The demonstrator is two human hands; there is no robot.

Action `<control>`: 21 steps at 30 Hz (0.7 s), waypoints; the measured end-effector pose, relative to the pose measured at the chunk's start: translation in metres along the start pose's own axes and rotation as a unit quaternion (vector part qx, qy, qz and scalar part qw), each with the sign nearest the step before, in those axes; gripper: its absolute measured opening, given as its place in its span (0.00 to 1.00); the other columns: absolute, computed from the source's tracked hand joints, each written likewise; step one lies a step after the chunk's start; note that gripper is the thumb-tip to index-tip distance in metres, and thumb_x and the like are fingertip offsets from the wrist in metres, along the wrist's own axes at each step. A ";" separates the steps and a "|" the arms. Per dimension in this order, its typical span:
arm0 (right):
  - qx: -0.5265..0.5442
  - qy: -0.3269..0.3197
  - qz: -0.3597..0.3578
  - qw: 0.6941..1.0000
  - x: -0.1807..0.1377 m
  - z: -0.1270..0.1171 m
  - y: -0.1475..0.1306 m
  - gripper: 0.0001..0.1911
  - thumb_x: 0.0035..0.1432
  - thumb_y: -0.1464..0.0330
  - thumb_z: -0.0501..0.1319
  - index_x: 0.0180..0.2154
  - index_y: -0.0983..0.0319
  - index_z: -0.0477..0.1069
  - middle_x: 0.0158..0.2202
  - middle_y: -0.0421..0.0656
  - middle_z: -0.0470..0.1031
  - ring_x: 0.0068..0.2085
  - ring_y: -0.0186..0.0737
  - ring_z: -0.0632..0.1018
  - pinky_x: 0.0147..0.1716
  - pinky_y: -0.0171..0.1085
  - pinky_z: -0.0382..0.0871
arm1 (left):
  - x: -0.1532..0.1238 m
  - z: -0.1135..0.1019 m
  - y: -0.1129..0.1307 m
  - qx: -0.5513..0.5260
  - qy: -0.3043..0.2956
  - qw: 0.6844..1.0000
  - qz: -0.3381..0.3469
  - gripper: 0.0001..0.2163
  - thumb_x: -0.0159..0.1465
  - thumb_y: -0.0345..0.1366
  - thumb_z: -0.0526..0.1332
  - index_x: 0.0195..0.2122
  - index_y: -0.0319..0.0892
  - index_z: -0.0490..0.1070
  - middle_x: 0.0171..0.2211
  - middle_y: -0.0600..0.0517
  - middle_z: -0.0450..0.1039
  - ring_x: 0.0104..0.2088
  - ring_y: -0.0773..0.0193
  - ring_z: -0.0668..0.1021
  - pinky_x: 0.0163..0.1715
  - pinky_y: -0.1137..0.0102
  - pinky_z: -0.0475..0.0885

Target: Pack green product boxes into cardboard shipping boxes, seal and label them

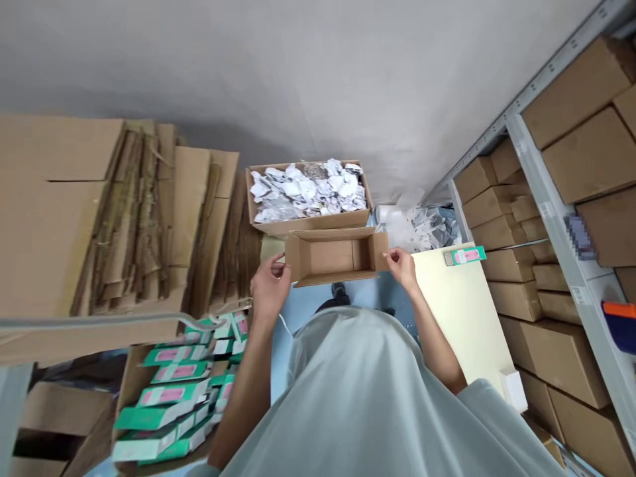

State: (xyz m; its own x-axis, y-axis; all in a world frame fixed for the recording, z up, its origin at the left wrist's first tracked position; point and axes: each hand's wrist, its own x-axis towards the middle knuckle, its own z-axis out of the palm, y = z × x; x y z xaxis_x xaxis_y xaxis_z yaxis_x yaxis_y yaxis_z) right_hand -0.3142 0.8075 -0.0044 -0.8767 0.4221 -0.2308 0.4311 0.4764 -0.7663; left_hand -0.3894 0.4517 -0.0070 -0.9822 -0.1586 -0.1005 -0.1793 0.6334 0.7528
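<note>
We note an open brown box (328,257) at the centre of the frame, mouth up, directly between the two hands. Its long axis runs left to right, nearly level across the picture, so each short end faces one hand. Left hand (271,286): thumb and fingers pinch the outer edge of the left end flap (293,257). Right hand (401,267): fingertips pressed together on the edge of the right end flap (381,252). Neither hand is nearer; both touch the box, one per end. We cannot tell whether its base rests on anything.

Surroundings: just above the box in the frame, a carton of crumpled paper (322,221); at left, flattened cardboard (54,245); lower left, green-and-white packets (171,394) in another carton. Right of centre, we record a pale yellow surface (460,305) carrying one green-and-pink packet (470,256) near its far edge
</note>
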 end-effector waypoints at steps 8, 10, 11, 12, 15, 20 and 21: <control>-0.051 -0.031 0.026 0.998 0.034 0.073 -0.033 0.10 0.63 0.59 0.66 0.33 0.57 0.75 0.33 0.45 0.86 0.36 0.46 0.84 0.41 0.40 0.74 | 0.033 -0.020 -0.044 0.035 -0.024 0.999 -0.026 0.22 0.66 0.38 0.60 0.60 0.39 0.78 0.46 0.42 0.83 0.45 0.50 0.85 0.54 0.56 0.80; -0.053 -0.036 0.032 0.997 0.037 0.079 -0.035 0.11 0.62 0.57 0.66 0.33 0.57 0.73 0.33 0.45 0.85 0.36 0.46 0.83 0.40 0.40 0.74 | 0.036 -0.019 -0.050 0.038 -0.031 0.998 -0.032 0.21 0.67 0.37 0.59 0.60 0.39 0.77 0.46 0.42 0.83 0.45 0.50 0.85 0.55 0.56 0.80; -0.054 -0.038 0.034 0.997 0.038 0.080 -0.036 0.12 0.62 0.56 0.66 0.32 0.57 0.73 0.33 0.45 0.85 0.36 0.46 0.83 0.40 0.40 0.74 | 0.037 -0.019 -0.052 0.040 -0.032 0.998 -0.037 0.21 0.67 0.37 0.59 0.60 0.40 0.77 0.46 0.43 0.83 0.46 0.50 0.85 0.56 0.55 0.79; -0.054 -0.042 0.035 0.997 0.039 0.081 -0.037 0.13 0.62 0.55 0.66 0.32 0.57 0.72 0.32 0.45 0.85 0.35 0.46 0.83 0.39 0.40 0.74 | 0.039 -0.019 -0.055 0.041 -0.031 0.998 -0.044 0.21 0.67 0.37 0.59 0.60 0.41 0.77 0.47 0.43 0.83 0.47 0.50 0.85 0.56 0.55 0.79; -0.055 -0.056 0.035 0.996 0.041 0.079 -0.042 0.17 0.61 0.51 0.66 0.32 0.57 0.72 0.32 0.44 0.84 0.35 0.45 0.83 0.39 0.40 0.74 | 0.042 -0.023 -0.057 0.036 -0.030 0.997 -0.069 0.21 0.67 0.36 0.60 0.61 0.42 0.76 0.46 0.44 0.83 0.47 0.50 0.85 0.57 0.55 0.79; -0.041 -0.035 0.001 0.999 0.052 0.061 -0.066 0.22 0.60 0.49 0.68 0.43 0.59 0.77 0.39 0.47 0.87 0.37 0.46 0.84 0.43 0.42 0.77 | 0.053 -0.042 -0.027 0.029 0.018 0.999 -0.002 0.20 0.70 0.41 0.62 0.61 0.43 0.76 0.56 0.38 0.79 0.57 0.44 0.83 0.64 0.51 0.76; -0.037 -0.024 -0.013 0.999 0.058 0.056 -0.074 0.22 0.61 0.49 0.68 0.46 0.60 0.78 0.41 0.48 0.87 0.37 0.46 0.84 0.44 0.43 0.78 | 0.058 -0.044 -0.015 0.022 0.030 0.999 0.024 0.20 0.71 0.42 0.62 0.62 0.43 0.76 0.58 0.38 0.78 0.60 0.44 0.81 0.65 0.52 0.75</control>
State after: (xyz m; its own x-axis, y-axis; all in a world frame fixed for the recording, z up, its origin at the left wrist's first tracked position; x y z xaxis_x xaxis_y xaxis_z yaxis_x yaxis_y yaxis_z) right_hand -0.4090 0.7529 0.0055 -0.8963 0.3724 -0.2409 0.4209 0.5428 -0.7268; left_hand -0.4409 0.3994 0.0048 -0.9849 -0.1715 -0.0243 -0.1353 0.6745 0.7258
